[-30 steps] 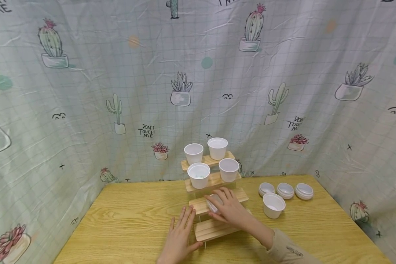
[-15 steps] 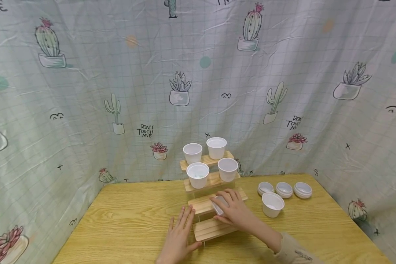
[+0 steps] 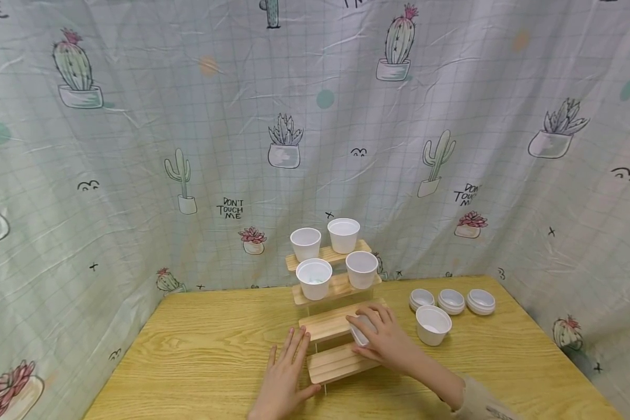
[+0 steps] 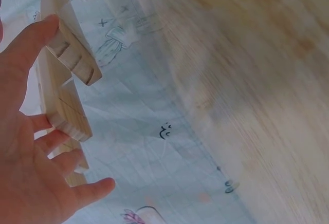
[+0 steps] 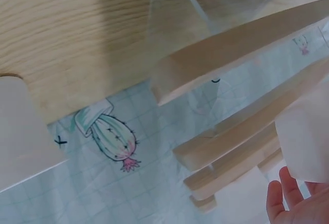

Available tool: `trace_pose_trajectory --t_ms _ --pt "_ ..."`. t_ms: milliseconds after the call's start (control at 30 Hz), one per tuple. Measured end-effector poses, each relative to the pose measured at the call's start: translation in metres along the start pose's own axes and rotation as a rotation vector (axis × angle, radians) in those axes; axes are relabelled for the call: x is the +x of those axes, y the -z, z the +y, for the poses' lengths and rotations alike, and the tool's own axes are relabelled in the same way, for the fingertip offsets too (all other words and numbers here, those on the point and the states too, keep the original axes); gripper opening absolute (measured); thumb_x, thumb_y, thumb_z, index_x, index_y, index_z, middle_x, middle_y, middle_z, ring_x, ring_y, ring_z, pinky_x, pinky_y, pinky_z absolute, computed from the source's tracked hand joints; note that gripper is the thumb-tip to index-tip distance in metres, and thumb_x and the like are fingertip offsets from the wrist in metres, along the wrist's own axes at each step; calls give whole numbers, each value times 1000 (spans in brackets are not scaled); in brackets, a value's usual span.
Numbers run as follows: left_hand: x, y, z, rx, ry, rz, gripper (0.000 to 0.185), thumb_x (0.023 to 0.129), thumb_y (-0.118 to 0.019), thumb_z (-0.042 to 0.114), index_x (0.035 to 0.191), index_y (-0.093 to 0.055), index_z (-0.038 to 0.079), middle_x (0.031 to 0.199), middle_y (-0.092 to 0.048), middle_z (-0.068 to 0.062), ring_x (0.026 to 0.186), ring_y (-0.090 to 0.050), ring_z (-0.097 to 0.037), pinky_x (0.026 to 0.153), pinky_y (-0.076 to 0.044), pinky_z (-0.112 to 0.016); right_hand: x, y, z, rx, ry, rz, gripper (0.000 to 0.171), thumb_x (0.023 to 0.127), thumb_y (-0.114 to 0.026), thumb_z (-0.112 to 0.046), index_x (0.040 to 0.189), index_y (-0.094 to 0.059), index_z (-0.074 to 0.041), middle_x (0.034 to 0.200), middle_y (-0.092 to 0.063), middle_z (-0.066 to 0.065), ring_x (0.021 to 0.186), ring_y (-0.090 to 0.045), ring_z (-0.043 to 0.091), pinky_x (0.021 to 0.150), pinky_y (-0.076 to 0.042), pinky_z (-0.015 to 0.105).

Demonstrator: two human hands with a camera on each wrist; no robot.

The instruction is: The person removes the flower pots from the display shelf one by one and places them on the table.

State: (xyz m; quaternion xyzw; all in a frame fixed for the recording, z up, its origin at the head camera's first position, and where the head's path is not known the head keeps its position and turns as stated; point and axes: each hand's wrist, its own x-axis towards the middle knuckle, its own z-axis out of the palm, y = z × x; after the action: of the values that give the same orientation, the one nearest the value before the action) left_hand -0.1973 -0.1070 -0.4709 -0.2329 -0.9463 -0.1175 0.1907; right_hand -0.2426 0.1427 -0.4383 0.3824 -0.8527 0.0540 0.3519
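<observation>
My right hand (image 3: pixel 388 338) grips a white plastic cup (image 3: pixel 364 330) over the right part of the second shelf up on a wooden tiered stand (image 3: pixel 341 363). The fingers hide much of the cup; its rounded white side (image 5: pixel 303 142) shows in the right wrist view. My left hand (image 3: pixel 286 376) lies at the stand's left side with fingers straight. In the left wrist view, its thumb touches one shelf end (image 4: pixel 74 57) and other fingers touch another shelf end (image 4: pixel 69 113). Two white cups stand on the top shelf, including one cup (image 3: pixel 343 236); two more, including another cup (image 3: pixel 315 280), stand one shelf below.
On the table (image 3: pixel 199 350), right of the stand, stands another white cup (image 3: pixel 433 326). Behind it, three low round white containers (image 3: pixel 451 302) sit in a row. A cactus-print curtain (image 3: pixel 231 146) encloses the table's back and sides. Clear supports hold the shelves.
My right hand has slid rightward along the shelf with the white cup. The left hand stays at the stand's left side, and the other cups keep their places.
</observation>
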Motion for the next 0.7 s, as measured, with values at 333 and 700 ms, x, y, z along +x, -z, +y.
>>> trace_pose_trajectory --t_ms 333,700 --pt "1 -2 -1 -4 9 -7 99 64 -69 54 141 -23 13 147 -24 -8 133 -26 -32 95 -33 -63 -13 6 8 8 2 10 62 68 -72 -40 121 -53 -14 113 -53 8 102 -45 26 83 -43 45" --pt "0 -2 -1 9 -2 -8 96 65 -69 53 141 -26 12 147 -24 -9 133 -25 -31 96 -33 -62 -31 11 21 -41 -7 13 60 74 -64 -47 121 -54 -11 112 -53 7 100 -48 28 82 -44 45"
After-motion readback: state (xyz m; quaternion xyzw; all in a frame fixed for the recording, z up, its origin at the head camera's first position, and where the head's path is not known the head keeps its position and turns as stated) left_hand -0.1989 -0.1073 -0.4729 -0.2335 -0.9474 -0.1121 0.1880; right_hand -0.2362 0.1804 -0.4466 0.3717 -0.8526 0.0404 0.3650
